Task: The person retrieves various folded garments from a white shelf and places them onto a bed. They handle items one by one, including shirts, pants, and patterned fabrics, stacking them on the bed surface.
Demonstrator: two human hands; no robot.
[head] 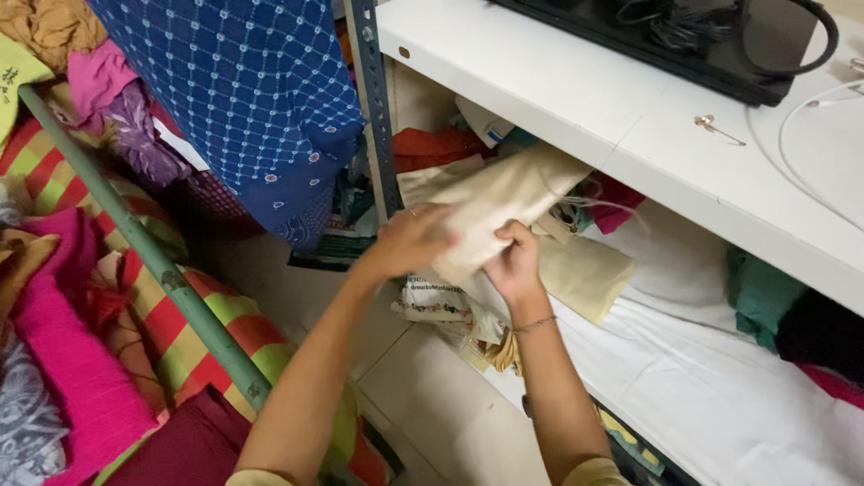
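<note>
Both my hands hold a folded cream cloth (504, 202) in front of a shelf opening under a white table top. My left hand (409, 241) grips its near left side, fingers blurred. My right hand (515, 261), with a thin bracelet on the wrist, clasps its lower edge. Loose threads trail from the cloth's right end. The far end of the cloth points into the shelf, where more folded cream cloth (585, 270) lies on a white sheet (711, 387).
A white table top (576, 85) carries a black device with cables (711, 40) and a small pin. A grey metal upright (378, 108) stands left of the shelf. Blue patterned fabric (252, 90) hangs at left; striped and pink fabrics (81, 360) pile behind a green rail (171, 279).
</note>
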